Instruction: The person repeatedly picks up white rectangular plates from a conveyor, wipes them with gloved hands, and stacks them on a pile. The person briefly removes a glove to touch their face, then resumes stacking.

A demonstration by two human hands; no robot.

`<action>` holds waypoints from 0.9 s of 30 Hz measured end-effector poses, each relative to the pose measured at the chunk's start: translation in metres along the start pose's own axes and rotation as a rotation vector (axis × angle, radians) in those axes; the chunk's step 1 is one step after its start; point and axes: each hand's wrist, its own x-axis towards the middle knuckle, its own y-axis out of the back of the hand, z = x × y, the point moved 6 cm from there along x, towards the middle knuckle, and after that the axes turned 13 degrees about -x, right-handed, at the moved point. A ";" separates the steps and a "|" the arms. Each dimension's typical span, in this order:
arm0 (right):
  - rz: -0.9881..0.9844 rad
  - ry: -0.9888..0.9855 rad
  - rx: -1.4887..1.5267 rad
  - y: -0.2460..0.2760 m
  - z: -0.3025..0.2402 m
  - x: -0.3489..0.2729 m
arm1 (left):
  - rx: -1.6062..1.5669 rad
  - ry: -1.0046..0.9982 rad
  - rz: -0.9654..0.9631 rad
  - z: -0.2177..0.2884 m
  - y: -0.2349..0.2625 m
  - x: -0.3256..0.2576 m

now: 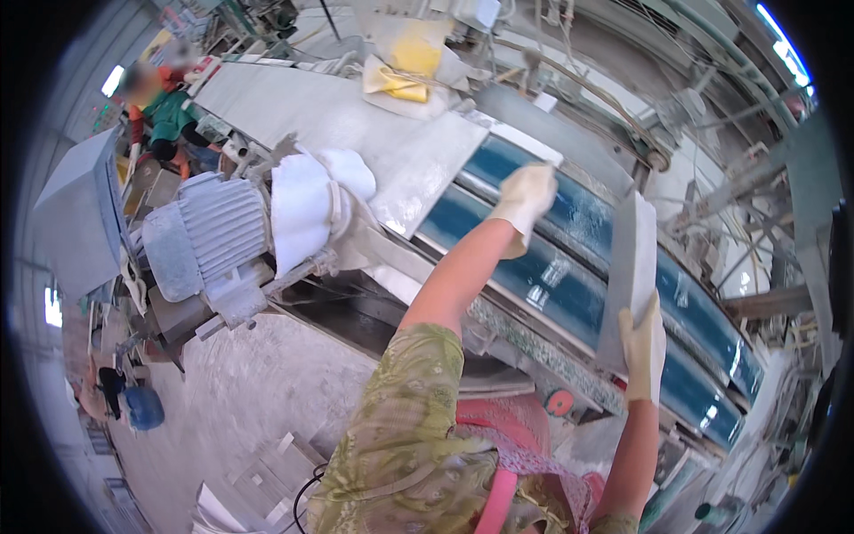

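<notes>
My left hand [527, 198], in a pale glove, hovers over or rests on the far row of long, glossy blue panels [583, 209]; which of the two I cannot tell. Its fingers are curled, and whatever may be inside them is hidden. Farther right, my gloved right hand [642, 345] grips the near end of a long grey-white bar [630, 271]. This bar lies across both blue rows, its flat side turned up at a tilt. A nearer row of blue panels [543, 283] runs parallel to the far one, with a dark gap between.
Left of the panels runs a wide pale bench surface [329, 107] with a yellow-and-white cloth [405, 80] on it. A dusty ribbed motor [209, 236] and a white wrapped part [302, 209] stand near my left arm. Another person [169, 116] works at the far left.
</notes>
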 end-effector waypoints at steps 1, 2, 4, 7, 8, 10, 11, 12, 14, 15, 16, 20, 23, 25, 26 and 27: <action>0.035 -0.013 0.001 -0.007 0.006 0.001 | 0.110 0.018 0.126 -0.021 0.025 0.006; 0.067 -0.033 -0.001 -0.014 0.012 0.000 | 0.296 -0.131 0.293 -0.038 0.044 0.013; 0.086 -0.051 -0.023 -0.018 0.015 -0.002 | 0.511 -0.143 0.382 -0.069 0.074 0.019; 0.112 -0.037 -0.022 -0.019 0.017 -0.004 | 0.508 0.024 0.260 -0.102 0.092 0.019; 0.104 -0.043 -0.021 -0.021 0.019 -0.004 | 0.541 0.009 0.278 -0.114 0.091 0.020; 0.075 -0.067 -0.010 -0.016 0.017 -0.004 | 0.581 -0.013 0.297 -0.123 0.087 0.026; 0.058 -0.081 -0.008 -0.016 0.016 -0.004 | 0.589 -0.017 0.304 -0.124 0.085 0.028; 0.077 -0.069 0.002 -0.017 0.019 -0.005 | 0.595 -0.026 0.312 -0.124 0.084 0.032; 0.112 -0.050 0.021 -0.018 0.023 -0.003 | 0.590 -0.048 0.328 -0.126 0.085 0.040; 0.104 -0.066 0.022 -0.015 0.019 -0.004 | 0.587 -0.060 0.339 -0.126 0.087 0.041; 0.106 -0.064 0.022 -0.017 0.019 -0.003 | 0.584 -0.072 0.349 -0.126 0.088 0.042; 0.077 -0.099 0.013 -0.018 0.023 -0.002 | 0.539 -0.011 0.254 -0.117 0.087 0.053; 0.078 -0.091 0.018 -0.018 0.025 -0.002 | 0.533 -0.016 0.259 -0.114 0.079 0.062; 0.086 -0.079 0.028 -0.018 0.025 -0.002 | 0.503 0.016 0.243 -0.122 0.074 0.074; 0.088 -0.076 0.032 -0.017 0.025 -0.002 | 0.505 -0.008 0.274 -0.124 0.072 0.074; 0.089 -0.077 0.038 -0.017 0.025 -0.002 | 0.509 -0.034 0.302 -0.126 0.070 0.075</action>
